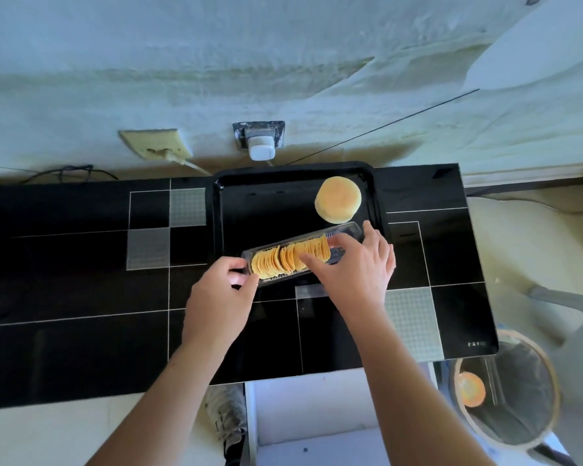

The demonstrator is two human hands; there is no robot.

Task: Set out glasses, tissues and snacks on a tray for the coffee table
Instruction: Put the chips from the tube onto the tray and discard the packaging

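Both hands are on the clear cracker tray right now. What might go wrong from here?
1. The clear cracker tray looks open on top and sits tilted over the black tray's near rim; tipping it further may spill the crackers.
2. The left hand pinches only its end with its fingers; thin plastic may flex or slip.
3. The round bun lies close behind; pushing the cracker tray in may knock it.

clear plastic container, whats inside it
A row of thin round crackers standing on edge fills the clear plastic container. Its right end is partly covered by the right hand, so what lies there cannot be seen.
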